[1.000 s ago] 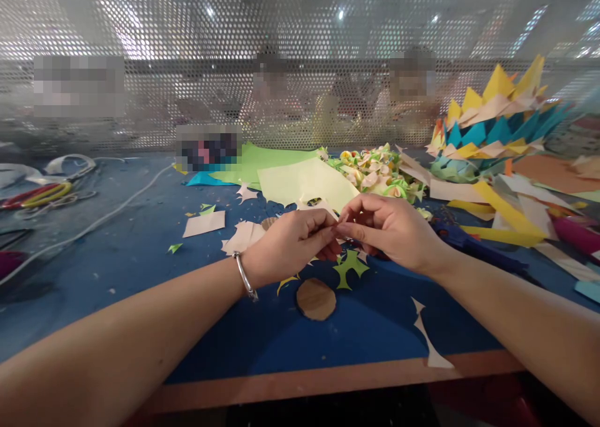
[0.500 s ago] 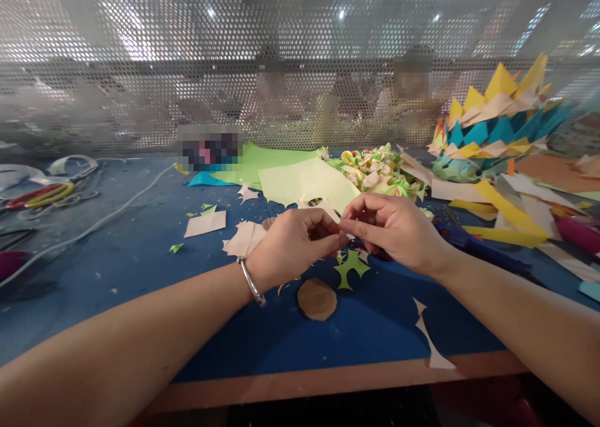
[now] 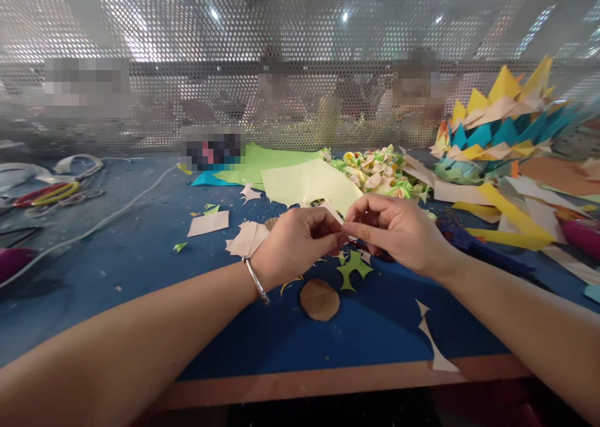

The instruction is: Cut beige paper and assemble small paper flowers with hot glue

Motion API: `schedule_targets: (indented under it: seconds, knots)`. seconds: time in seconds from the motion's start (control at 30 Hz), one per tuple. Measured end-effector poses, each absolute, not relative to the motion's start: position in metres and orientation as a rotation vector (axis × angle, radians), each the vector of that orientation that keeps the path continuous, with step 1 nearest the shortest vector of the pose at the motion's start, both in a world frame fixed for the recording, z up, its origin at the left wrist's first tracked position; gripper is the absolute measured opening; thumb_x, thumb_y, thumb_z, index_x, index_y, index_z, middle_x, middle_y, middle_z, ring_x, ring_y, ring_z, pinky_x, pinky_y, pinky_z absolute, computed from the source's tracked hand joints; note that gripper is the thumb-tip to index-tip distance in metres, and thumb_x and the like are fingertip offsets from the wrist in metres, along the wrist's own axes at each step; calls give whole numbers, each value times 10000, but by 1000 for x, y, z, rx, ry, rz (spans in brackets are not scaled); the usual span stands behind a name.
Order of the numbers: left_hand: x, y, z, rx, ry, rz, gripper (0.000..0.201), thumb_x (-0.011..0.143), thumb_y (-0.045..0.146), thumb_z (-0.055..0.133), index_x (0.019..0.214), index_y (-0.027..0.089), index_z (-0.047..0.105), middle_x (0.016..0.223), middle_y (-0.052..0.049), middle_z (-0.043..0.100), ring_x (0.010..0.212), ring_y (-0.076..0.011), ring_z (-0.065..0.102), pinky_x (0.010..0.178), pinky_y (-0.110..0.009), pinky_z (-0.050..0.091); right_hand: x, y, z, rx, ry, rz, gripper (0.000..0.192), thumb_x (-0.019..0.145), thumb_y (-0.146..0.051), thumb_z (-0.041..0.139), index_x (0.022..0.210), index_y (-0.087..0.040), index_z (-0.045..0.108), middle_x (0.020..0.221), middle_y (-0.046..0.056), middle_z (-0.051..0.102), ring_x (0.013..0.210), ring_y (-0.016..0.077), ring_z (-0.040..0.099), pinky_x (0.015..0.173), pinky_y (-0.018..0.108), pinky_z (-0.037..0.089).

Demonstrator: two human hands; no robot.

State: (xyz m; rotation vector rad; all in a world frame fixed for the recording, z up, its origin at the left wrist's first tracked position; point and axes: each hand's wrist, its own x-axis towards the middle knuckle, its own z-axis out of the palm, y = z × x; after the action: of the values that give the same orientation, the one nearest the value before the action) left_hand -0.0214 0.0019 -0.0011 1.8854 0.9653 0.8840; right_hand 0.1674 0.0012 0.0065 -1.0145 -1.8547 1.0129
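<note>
My left hand point(image 3: 297, 246), with a bangle on its wrist, is closed in a pinch on a small pale piece of paper point(image 3: 334, 214). My right hand point(image 3: 398, 232) pinches the same piece from the other side, and the fingertips of both hands nearly meet. Most of the piece is hidden by the fingers. Below the hands lie a round brown cardboard disc point(image 3: 319, 300) and a green paper offcut point(image 3: 354, 269). Pale pink paper scraps point(image 3: 247, 239) lie beside my left wrist. A large pale yellow sheet point(image 3: 304, 180) spreads just beyond the hands.
Behind the yellow sheet is a heap of small folded paper pieces point(image 3: 375, 170). A layered spiky paper construction point(image 3: 501, 124) stands at the right, near paper strips point(image 3: 510, 217) and a dark blue tool point(image 3: 482, 246). Scissors point(image 3: 56, 194) and a white cord point(image 3: 126, 211) lie left.
The view has shifted slightly, so everything sits a little further right. Both hands keep their pinch on the paper piece, with barely any movement.
</note>
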Motion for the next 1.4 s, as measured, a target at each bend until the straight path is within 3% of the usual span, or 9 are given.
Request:
schedule_targets:
  seconds: [0.37,0.6,1.4]
  knots:
    - [-21,2,-1,1855,1023,905,48,776,194,646,757,157,623,672,-7,691,614,-106,643,547,-196,498,169,1,7,-1050,-1880,954,189,809,-349,708,813,-183,618,492,-67,521,390,66,460,365,196,317]
    - [-21,1,0,1914,1026,886,96,804,243,652,817,148,659,758,-40,726,643,-118,665,540,-195,493,168,0,10,-1046,-1856,982,185,784,-322,734,785,-183,612,475,-70,517,382,58,432,348,195,300]
    - [-22,4,-2,1936,980,910,154,829,283,619,799,141,671,741,-52,710,648,-138,665,576,-233,520,168,2,8,-1017,-1869,1006,230,773,-360,744,805,-177,609,536,-68,504,431,72,474,390,202,333]
